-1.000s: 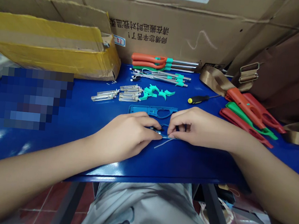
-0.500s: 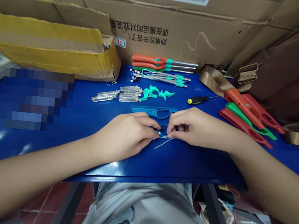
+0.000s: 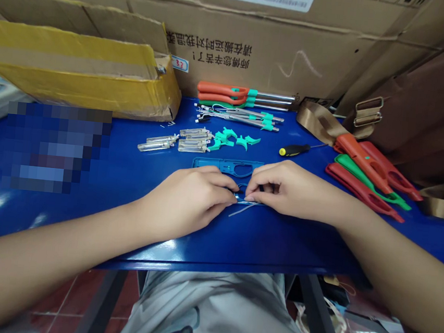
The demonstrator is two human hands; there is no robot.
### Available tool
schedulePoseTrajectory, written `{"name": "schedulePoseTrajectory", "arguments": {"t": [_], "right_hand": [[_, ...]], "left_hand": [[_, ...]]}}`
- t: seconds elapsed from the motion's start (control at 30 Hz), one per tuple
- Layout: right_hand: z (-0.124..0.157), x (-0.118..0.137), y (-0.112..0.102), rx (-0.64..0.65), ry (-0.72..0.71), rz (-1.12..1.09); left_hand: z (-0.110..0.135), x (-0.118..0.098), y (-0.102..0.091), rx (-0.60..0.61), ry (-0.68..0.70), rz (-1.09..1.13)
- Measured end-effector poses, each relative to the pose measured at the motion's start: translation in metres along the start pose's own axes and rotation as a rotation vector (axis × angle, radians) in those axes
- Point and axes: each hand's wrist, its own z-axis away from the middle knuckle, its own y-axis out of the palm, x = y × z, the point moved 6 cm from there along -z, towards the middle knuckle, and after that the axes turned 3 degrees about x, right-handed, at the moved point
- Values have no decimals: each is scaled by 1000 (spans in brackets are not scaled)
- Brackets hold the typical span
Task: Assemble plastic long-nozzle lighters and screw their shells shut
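Under both hands lies a blue lighter casing half [image 3: 243,186], mostly covered by fingers. My left hand [image 3: 199,198] is closed on its left part, thumb and fingertips together near a small shiny metal part. My right hand [image 3: 278,190] pinches at the casing's right side, where a thin clear tube [image 3: 239,210] runs out from beneath the fingertips, its loose end on the table. What exactly lies between the right fingertips is partly hidden. Just beyond the hands, the other blue casing half [image 3: 228,166] rests with its inside facing up.
Behind lie clear fuel tanks [image 3: 193,140], turquoise triggers [image 3: 227,137], metal nozzle rods [image 3: 242,117] and orange-handled lighters [image 3: 223,92]. A screwdriver [image 3: 294,150] and coloured casings [image 3: 367,165] are at right. A yellow-taped box [image 3: 77,79] stands back left, before a large carton [image 3: 277,41].
My right fingertips have shifted slightly left along the casing. The tube's loose end now sits a little higher, nearer the casing. My left hand has barely moved.
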Motion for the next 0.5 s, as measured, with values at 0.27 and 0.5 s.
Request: {"name": "schedulePoseTrajectory", "arguments": {"t": [0.27,0.5], "right_hand": [[-1,0,0,-1,-4,-1],[-1,-5,2,7,32,-39]], "left_hand": [[-1,0,-1,8,-10,-1],[-1,1,0,23,-24,5]]}}
